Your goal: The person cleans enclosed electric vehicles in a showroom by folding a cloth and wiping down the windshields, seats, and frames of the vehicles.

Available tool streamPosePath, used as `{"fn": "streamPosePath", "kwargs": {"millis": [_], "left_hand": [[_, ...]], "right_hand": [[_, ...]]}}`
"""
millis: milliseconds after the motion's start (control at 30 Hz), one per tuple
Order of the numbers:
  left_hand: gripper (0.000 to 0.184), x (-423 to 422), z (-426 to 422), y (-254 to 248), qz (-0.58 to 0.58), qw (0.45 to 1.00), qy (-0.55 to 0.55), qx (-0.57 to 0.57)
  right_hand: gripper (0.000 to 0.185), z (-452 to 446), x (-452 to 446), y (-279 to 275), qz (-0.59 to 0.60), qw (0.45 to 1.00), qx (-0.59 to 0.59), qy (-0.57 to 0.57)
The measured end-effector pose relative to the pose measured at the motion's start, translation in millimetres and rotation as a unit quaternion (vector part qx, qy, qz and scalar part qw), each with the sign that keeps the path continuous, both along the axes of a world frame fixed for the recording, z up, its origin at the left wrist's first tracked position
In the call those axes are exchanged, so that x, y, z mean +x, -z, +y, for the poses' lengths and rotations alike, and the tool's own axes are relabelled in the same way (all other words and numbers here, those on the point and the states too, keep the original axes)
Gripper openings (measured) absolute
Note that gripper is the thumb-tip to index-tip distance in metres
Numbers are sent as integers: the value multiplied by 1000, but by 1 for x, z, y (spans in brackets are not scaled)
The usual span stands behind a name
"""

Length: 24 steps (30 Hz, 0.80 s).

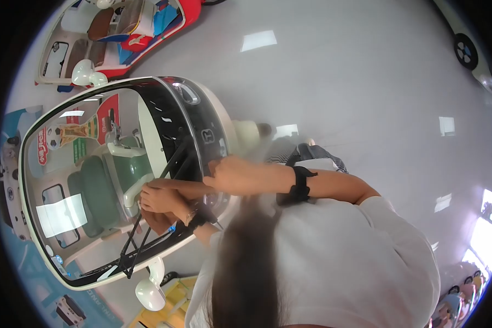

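A small cream vehicle with a black-edged windshield stands at the left, its front panel towards my body. My left hand is over the lower windshield beside the black wiper, its fingers curled together; what they hold, if anything, is hidden. The glass reflects my hand and forearm. My right hand is at the dark front panel, below the badge, with the fingers bent in and their tips partly hidden. A black band is round my right wrist.
A white mirror sticks out at the vehicle's lower side, another mirror at its upper side. A red and white vehicle stands at the upper left. Yellow furniture is below. A wheeled vehicle stands at the upper right.
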State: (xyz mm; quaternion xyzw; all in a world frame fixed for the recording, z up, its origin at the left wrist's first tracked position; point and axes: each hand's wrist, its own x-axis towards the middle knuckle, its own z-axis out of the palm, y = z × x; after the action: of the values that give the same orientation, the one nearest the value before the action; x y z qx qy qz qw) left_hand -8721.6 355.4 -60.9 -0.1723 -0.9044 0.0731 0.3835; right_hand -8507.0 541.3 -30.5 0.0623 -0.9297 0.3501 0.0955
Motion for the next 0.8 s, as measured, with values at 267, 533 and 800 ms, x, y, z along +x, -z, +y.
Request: {"fn": "streamPosePath", "kwargs": {"millis": [267, 533, 800], "left_hand": [[21, -22, 22, 20, -30, 994, -93, -38], [21, -30, 105, 31, -58, 988, -137, 28], [22, -63, 148, 33, -24, 965, -250, 75]], "right_hand": [[26, 81, -44, 15, 62, 994, -63, -66], [32, 196, -127, 18, -6, 988, 8, -156], [32, 258, -228, -7, -44, 965, 30, -257]]}}
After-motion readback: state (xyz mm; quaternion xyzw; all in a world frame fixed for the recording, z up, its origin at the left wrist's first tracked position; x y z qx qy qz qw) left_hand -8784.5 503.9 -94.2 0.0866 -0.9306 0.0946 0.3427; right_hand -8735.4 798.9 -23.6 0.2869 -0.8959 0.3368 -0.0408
